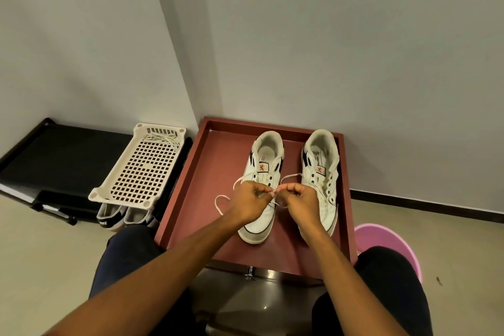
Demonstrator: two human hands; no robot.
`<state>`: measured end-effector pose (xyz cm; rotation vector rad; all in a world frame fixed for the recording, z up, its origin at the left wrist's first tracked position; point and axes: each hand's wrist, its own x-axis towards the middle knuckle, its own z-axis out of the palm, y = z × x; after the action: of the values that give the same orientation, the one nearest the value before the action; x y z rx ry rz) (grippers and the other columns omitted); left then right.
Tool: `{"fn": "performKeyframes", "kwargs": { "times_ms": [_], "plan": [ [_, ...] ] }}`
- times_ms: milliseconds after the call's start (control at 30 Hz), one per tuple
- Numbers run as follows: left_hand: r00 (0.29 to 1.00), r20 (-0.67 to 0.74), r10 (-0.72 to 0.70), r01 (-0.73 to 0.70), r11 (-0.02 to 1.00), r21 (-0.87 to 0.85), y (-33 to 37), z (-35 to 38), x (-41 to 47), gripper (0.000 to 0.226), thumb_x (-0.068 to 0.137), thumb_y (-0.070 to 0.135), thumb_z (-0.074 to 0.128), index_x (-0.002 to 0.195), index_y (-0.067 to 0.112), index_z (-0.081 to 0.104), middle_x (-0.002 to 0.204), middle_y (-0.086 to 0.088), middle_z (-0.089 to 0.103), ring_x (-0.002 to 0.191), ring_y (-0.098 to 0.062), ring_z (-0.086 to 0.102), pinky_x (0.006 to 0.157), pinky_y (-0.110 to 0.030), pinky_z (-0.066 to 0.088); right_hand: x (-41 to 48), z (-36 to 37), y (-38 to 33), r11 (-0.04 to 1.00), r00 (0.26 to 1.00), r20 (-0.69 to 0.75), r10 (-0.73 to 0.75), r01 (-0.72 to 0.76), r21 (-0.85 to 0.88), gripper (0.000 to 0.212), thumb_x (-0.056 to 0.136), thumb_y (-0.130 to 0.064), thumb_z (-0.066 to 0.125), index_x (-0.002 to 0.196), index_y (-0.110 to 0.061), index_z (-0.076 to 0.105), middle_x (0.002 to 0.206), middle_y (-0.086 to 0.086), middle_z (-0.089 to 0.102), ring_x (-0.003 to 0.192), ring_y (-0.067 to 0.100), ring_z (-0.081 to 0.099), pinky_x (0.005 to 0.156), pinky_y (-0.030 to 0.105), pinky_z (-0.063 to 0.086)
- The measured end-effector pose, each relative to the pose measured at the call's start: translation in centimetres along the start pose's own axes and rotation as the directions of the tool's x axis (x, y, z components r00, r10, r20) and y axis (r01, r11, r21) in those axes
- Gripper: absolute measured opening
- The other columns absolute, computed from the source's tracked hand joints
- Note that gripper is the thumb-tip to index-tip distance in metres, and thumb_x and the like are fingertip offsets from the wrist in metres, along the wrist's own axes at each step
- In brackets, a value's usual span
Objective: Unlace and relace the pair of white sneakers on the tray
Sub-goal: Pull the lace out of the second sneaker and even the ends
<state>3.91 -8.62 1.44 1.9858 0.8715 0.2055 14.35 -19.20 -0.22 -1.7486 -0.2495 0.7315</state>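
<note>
Two hands: my left hand [249,200] and right hand [300,199] meet fingertip to fingertip, each pinching the same white lace [216,201].
Lace slack: one loop lies on the tray outboard of my left hand; another strand runs off ahead of my right hand.
Sneaker being worked: the left sneaker [266,161] sits directly under and ahead of my hands, toe toward me, heel away.
Long axis: its eyelet rows run straight away from my fingertips, so I judge the next threading goes forward, away from me.
Nearer hand: my left covers the toe end; my right hangs over the gap between the two shoes. Both are about as near the open eyelets.
Other sneaker: the right sneaker [323,161] stands just outboard of my right hand, parallel, its eyelets bare as far as I can see.
Tray [212,161]: holds both sneakers, side by side.
White basket [141,169]: well outboard of my left hand; a loose lace [161,138] lies at its far end, probably the other shoe's.
Pink basin [381,237]: behind and outboard of my right hand; contents hidden.
</note>
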Motion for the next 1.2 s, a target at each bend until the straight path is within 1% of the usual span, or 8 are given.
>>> {"fn": "performKeyframes", "kwargs": {
  "times_ms": [100, 233, 467, 667, 767, 933, 1033, 1200],
  "plan": [
    [0.985, -0.123, -0.122, 0.113, 0.990, -0.083, 0.3, 0.5, 0.1, 0.013, 0.092, 0.021, 0.069, 0.086, 0.015, 0.079, 0.069, 0.015, 0.067, 0.063, 0.000, 0.059, 0.059, -0.011, 0.039, 0.1, -0.1, 0.2, 1.000, 1.000, -0.010, 0.000, 0.000, 0.021, 0.010, 0.084, -0.003, 0.073, 0.082, -0.010, 0.079, 0.076, 0.007, 0.076, 0.067, 0.014, 0.066, 0.070, 0.034, 0.055],
    [0.950, -0.105, -0.293, 0.232, 0.894, -0.384, -0.7, -1.8, -0.5, 0.011, 0.091, 0.012, 0.070, 0.090, 0.006, 0.079, 0.080, -0.004, 0.074, 0.071, -0.006, 0.062, 0.068, -0.022, 0.048, -0.2, -0.3, 0.1, 0.999, 1.000, 0.001, 0.019, -0.019, 0.028, 0.008, 0.086, 0.002, 0.072, 0.087, -0.002, 0.078, 0.079, 0.007, 0.076, 0.061, 0.004, 0.064, 0.062, 0.018, 0.051],
    [0.918, -0.208, -0.339, 0.308, 0.936, -0.168, -6.2, -8.5, -2.6, 0.018, 0.093, 0.022, 0.069, 0.077, 0.019, 0.077, 0.062, 0.010, 0.067, 0.056, -0.006, 0.057, 0.055, -0.023, 0.042, -0.4, 1.0, 0.4, 0.994, 0.999, 0.045, -0.028, 0.033, -0.101, 0.009, 0.083, -0.006, 0.076, 0.081, -0.014, 0.081, 0.075, 0.002, 0.077, 0.069, 0.011, 0.069, 0.071, 0.031, 0.055],
    [0.974, -0.167, -0.156, 0.210, 0.898, 0.386, -6.2, -9.2, -1.3, 0.025, 0.085, 0.046, 0.065, 0.103, 0.034, 0.077, 0.109, 0.003, 0.071, 0.096, -0.015, 0.064, 0.084, -0.032, 0.055, -1.3, 2.5, 1.0, 0.939, 0.991, 0.061, -0.122, 0.136, -0.315, 0.009, 0.083, -0.016, 0.078, 0.077, -0.022, 0.079, 0.071, -0.008, 0.074, 0.071, 0.010, 0.071, 0.075, 0.032, 0.059],
    [0.985, -0.166, -0.047, 0.108, 0.919, 0.380, -3.8, -7.7, 0.1, 0.031, 0.086, 0.043, 0.065, 0.113, 0.031, 0.074, 0.119, -0.004, 0.064, 0.109, -0.020, 0.060, 0.094, -0.039, 0.052, -1.6, 2.5, 0.7, 0.918, 0.990, 0.024, -0.139, 0.138, -0.371, 0.010, 0.083, -0.018, 0.078, 0.075, -0.024, 0.078, 0.069, -0.010, 0.073, 0.070, 0.007, 0.070, 0.071, 0.029, 0.056],
    [0.987, -0.051, -0.153, 0.161, 0.936, 0.313, 0.1, -4.7, 2.7, 0.039, 0.086, 0.050, 0.070, 0.107, 0.017, 0.071, 0.088, 0.001, 0.069, 0.086, -0.021, 0.068, 0.070, -0.029, 0.048, -1.4, 2.3, 0.7, 0.846, 0.980, 0.004, -0.198, 0.173, -0.505, 0.008, 0.083, -0.025, 0.072, 0.076, -0.028, 0.075, 0.078, -0.013, 0.069, 0.071, 0.007, 0.067, 0.068, 0.029, 0.053],
    [0.980, -0.036, -0.195, 0.193, 0.899, 0.392, 0.8, -4.0, 4.2, 0.051, 0.076, 0.051, 0.080, 0.106, 0.012, 0.069, 0.097, -0.004, 0.072, 0.090, -0.024, 0.068, 0.075, -0.033, 0.052, -1.5, 2.8, 0.3, 0.759, 0.960, 0.029, -0.278, 0.238, -0.606, 0.005, 0.086, -0.024, 0.072, 0.085, -0.026, 0.076, 0.085, -0.011, 0.064, 0.078, 0.011, 0.063, 0.067, 0.029, 0.049],
    [0.972, -0.024, -0.234, 0.220, 0.870, 0.442, 1.5, -3.3, 5.8, 0.029, 0.069, 0.026, 0.083, 0.086, 0.009, 0.067, 0.085, -0.004, 0.070, 0.081, -0.024, 0.068, 0.062, -0.030, 0.049, -1.3, 3.6, -0.1, 0.634, 0.930, 0.056, -0.364, 0.291, -0.717, 0.010, 0.087, -0.017, 0.067, 0.088, -0.023, 0.076, 0.095, -0.003, 0.065, 0.084, 0.024, 0.065, 0.070, 0.037, 0.053]
  ]
}}
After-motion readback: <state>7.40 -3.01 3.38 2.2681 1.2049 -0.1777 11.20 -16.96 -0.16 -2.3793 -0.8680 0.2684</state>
